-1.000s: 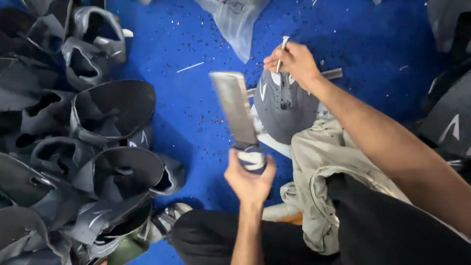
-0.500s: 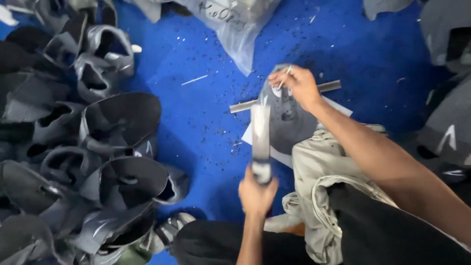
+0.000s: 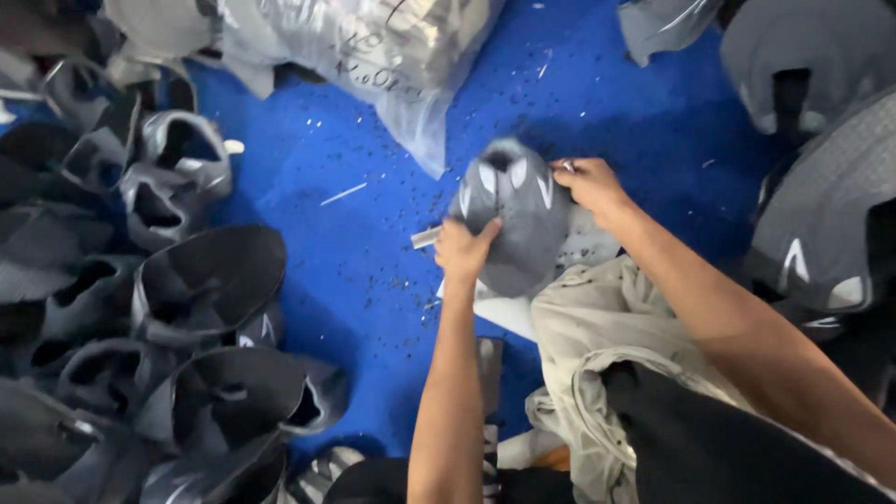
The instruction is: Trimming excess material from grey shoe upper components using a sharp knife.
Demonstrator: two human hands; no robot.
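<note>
Hands both on grey shoe upper (image 3: 513, 219), mid blue mat (image 3: 355, 271) — left hand (image 3: 464, 250) clamps its near-left edge, right hand (image 3: 590, 184) pinches the far-right rim. Best to keep both grips firm — fabric taut, fingers off the white marks.

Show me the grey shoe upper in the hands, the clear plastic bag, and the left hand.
grey shoe upper (image 3: 523, 229), head view, its middle panel.
clear plastic bag (image 3: 373, 56), head view, its crumpled side.
left hand (image 3: 464, 250), head view, its back.
</note>
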